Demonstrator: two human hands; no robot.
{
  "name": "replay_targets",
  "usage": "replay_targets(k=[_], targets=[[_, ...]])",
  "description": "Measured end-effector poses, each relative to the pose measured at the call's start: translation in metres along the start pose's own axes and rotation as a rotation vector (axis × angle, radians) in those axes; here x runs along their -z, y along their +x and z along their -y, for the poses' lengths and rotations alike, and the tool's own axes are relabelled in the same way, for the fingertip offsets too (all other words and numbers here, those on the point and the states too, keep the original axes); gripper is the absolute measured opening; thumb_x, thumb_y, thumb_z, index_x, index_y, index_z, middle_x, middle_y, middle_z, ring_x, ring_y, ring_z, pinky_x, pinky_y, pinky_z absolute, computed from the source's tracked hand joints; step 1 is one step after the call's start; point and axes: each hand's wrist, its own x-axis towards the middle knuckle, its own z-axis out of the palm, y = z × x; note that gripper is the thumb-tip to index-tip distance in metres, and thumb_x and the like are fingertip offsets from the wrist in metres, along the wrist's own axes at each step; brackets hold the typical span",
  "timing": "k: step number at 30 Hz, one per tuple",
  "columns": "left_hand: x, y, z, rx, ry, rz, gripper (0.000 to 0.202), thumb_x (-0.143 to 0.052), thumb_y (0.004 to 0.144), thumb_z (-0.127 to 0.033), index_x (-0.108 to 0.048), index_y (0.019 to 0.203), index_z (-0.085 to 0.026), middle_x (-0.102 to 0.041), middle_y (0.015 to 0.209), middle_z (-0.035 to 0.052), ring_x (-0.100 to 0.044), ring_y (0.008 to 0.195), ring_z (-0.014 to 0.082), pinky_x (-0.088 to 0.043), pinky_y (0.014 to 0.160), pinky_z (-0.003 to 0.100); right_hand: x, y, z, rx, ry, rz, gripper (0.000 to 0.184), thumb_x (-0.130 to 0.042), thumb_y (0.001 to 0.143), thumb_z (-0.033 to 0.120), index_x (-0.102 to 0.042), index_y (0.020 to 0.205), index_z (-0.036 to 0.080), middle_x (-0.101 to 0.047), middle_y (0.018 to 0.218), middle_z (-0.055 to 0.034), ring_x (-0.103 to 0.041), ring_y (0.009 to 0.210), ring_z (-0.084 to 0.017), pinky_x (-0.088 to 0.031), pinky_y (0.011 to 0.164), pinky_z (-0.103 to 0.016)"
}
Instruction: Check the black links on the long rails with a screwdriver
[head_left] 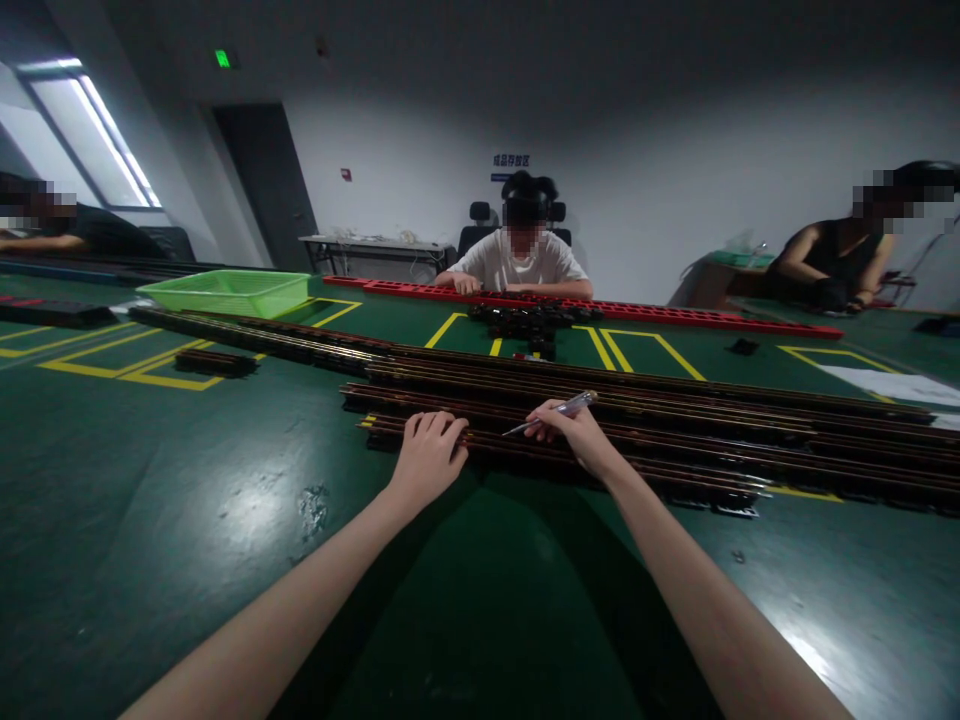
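Observation:
Long dark strips [675, 465] with brassy edges lie in a row of bundles across the green table. My left hand [433, 455] rests on the nearest strips close to their left end, its fingers curled over them. To its right, my right hand [570, 432] holds a slim screwdriver [576, 403] with a clear handle, pen-fashion. The screwdriver's thin shaft points left and down to the strips between my hands. Whether its tip touches them I cannot tell.
A green basket [232, 292] stands at the back left, near a short dark bundle [215, 362]. Dark parts [525, 318] are heaped before a co-worker [517, 262] opposite, beside a long red rail [720, 319]. Two more people sit at left and right. White paper [892, 384] lies at right.

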Motion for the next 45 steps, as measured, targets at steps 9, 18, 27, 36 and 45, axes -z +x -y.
replay_targets(k=[9,18,27,36,45], targets=[[-0.001,-0.001,0.000,-0.031,0.003,0.010,0.030,-0.043,0.084,-0.017,-0.058,0.111,-0.017,-0.061,0.108,0.0077,-0.051,0.104,0.0233,-0.031,0.096,0.041,0.007,-0.003,0.006,-0.020,-0.006,0.000,0.018,-0.059,0.065,0.029,-0.064,0.063,0.012,-0.066,0.059,-0.0059,-0.055,0.051,-0.012,-0.039,0.048,-0.023],[0.001,0.000,-0.002,-0.022,0.018,0.016,0.030,-0.042,0.085,-0.017,-0.059,0.110,-0.018,-0.062,0.108,0.0077,-0.052,0.103,0.0237,-0.031,0.095,0.042,0.009,-0.002,0.007,-0.019,0.040,-0.017,0.014,-0.057,0.061,0.026,-0.063,0.059,0.013,-0.065,0.054,-0.0050,-0.056,0.048,-0.012,-0.040,0.045,-0.022],[0.001,-0.001,-0.001,-0.017,0.025,0.022,0.030,-0.041,0.084,-0.017,-0.059,0.108,-0.017,-0.062,0.108,0.0079,-0.052,0.103,0.0239,-0.032,0.094,0.041,0.009,-0.002,0.007,-0.071,0.136,-0.124,0.013,-0.057,0.056,0.026,-0.060,0.050,0.015,-0.059,0.045,-0.0033,-0.051,0.040,-0.012,-0.040,0.042,-0.023],[0.001,0.000,-0.001,-0.011,0.001,0.030,0.030,-0.041,0.083,-0.016,-0.058,0.108,-0.019,-0.061,0.108,0.0078,-0.053,0.103,0.0235,-0.031,0.094,0.041,0.012,-0.002,0.001,-0.077,0.227,-0.167,0.013,-0.054,0.056,0.024,-0.053,0.045,0.016,-0.050,0.040,-0.0004,-0.045,0.037,-0.010,-0.032,0.037,-0.022],[0.001,-0.001,-0.001,-0.011,-0.008,0.035,0.029,-0.042,0.083,-0.016,-0.058,0.108,-0.017,-0.061,0.108,0.0076,-0.053,0.103,0.0233,-0.031,0.095,0.041,0.011,-0.002,0.006,-0.104,0.165,-0.138,0.014,-0.058,0.059,0.029,-0.059,0.054,0.015,-0.058,0.048,-0.0026,-0.052,0.043,-0.011,-0.037,0.041,-0.022]])
